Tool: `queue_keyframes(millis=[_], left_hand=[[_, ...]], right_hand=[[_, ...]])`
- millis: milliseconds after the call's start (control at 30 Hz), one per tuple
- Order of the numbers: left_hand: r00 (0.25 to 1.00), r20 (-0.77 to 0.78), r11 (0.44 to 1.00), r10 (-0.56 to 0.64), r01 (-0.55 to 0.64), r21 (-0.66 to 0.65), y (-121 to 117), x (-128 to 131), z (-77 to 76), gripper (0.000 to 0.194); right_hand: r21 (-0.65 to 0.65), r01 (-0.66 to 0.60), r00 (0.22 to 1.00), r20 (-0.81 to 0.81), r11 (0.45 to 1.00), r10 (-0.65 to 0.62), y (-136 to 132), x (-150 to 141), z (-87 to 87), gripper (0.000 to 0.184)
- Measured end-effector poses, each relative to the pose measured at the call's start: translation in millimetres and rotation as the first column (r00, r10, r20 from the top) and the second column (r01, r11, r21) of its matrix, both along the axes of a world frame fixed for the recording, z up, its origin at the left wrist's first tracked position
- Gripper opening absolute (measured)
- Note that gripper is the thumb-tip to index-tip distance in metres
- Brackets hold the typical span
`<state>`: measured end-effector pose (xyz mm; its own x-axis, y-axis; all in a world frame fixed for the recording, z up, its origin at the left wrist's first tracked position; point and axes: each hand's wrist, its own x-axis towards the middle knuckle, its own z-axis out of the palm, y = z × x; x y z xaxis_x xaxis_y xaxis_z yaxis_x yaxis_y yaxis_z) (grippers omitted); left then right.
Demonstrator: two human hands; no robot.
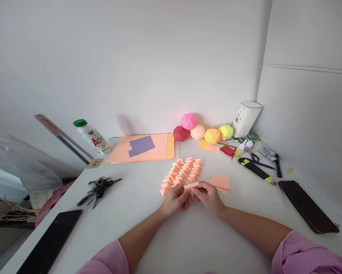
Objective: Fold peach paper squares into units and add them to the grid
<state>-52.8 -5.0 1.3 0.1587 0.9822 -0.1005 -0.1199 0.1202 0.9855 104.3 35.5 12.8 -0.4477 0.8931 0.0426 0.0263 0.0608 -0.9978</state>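
Observation:
Between both hands is a small folded strip of peach paper (191, 185). My left hand (175, 198) pinches its left end, and my right hand (209, 197) pinches the right end. Just beyond the fingers, several folded peach paper pieces (182, 171) stand in slanting rows on the white table (148, 182). Flat peach paper squares (221, 182) lie beside my right hand, slightly overlapping. The lower fingers of both hands are partly hidden.
Faceted paper balls (212, 136) sit along the wall. Large peach sheets (142, 152) lie at the back left, near a white bottle (92, 137). Keys (99, 188) rest at left. A yellow-black cutter (256, 171), glue bottle (240, 149) and dark phone (308, 205) are at right.

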Motion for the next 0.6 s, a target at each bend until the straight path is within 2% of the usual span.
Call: queue_keyframes(millis=[333, 600], left_hand=[[1.0, -0.015, 1.0, 0.003, -0.004, -0.007, 0.7, 0.2, 1.3, 0.032], [1.0, -0.009, 1.0, 0.011, -0.012, -0.013, 1.9, -0.1, -4.4, 0.032]], right_hand=[[-0.03, 0.0, 1.0, -0.02, 1.0, -0.001, 0.3, -0.7, -4.2, 0.026], [-0.031, -0.005, 0.999, -0.043, 1.0, 0.004, 0.7, -0.3, -9.1, 0.023]])
